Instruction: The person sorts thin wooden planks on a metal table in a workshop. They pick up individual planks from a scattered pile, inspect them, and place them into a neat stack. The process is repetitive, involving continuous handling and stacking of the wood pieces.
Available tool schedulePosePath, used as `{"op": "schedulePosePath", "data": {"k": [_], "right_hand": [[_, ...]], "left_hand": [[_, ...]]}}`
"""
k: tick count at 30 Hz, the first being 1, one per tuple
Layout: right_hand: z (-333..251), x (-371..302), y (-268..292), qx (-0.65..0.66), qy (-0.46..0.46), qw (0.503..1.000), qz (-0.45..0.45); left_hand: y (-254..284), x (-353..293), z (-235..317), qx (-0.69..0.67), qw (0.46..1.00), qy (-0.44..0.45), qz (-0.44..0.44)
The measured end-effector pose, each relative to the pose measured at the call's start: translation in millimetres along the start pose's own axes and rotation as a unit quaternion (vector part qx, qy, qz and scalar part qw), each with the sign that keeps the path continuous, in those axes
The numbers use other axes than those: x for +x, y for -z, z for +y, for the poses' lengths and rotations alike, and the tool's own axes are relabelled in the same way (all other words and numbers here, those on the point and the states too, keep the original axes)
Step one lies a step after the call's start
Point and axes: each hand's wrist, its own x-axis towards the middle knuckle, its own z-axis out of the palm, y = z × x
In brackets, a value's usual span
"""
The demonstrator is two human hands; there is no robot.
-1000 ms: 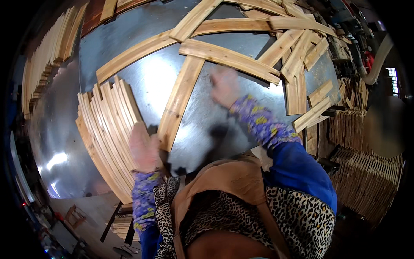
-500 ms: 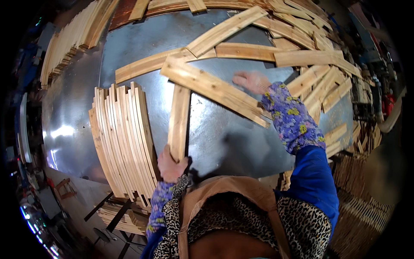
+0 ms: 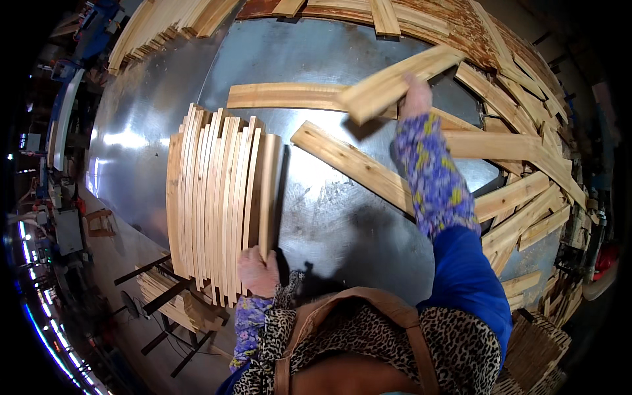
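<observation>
My left hand [image 3: 259, 271] grips the near end of a wooden board [image 3: 268, 191], which is tipped up on its edge at the right side of a row of boards [image 3: 214, 197] standing side by side. My right hand [image 3: 416, 99] reaches far over the table and is closed on another wooden board [image 3: 395, 84], raised at a slant above the metal surface. Beneath my right forearm a knotty board [image 3: 352, 164] lies diagonally, its right end hidden by the sleeve. Behind it lies a long flat board [image 3: 286, 96].
Loose boards [image 3: 520, 197] lie crisscrossed in a heap at the right of the metal table [image 3: 349, 243]. Another stack of boards [image 3: 161, 29] stands at the far left. Below the table's left edge, more wood pieces [image 3: 174, 299] rest near a dark metal frame [image 3: 168, 294].
My right hand has moved farther out and now holds a board up off the table. My left hand has turned its board onto its edge beside the row. The view has shifted.
</observation>
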Motion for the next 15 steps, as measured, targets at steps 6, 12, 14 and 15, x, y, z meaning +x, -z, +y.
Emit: {"op": "schedulePosePath", "data": {"k": [6,12,14,15], "right_hand": [[99,-279,17,-0.472,-0.050,0.795,-0.378],[44,-266,63,-0.481,0.063,0.820,-0.303],[0,-196,88,-0.454,0.098,0.885,0.031],[-19,-159,103,-0.383,0.073,0.904,0.177]], "left_hand": [[11,30,-17,0.000,0.997,-0.078,0.020],[24,30,-22,0.074,0.989,-0.092,-0.091],[17,22,-29,0.070,0.991,-0.075,-0.086],[18,27,-23,0.081,0.990,-0.077,-0.087]]}}
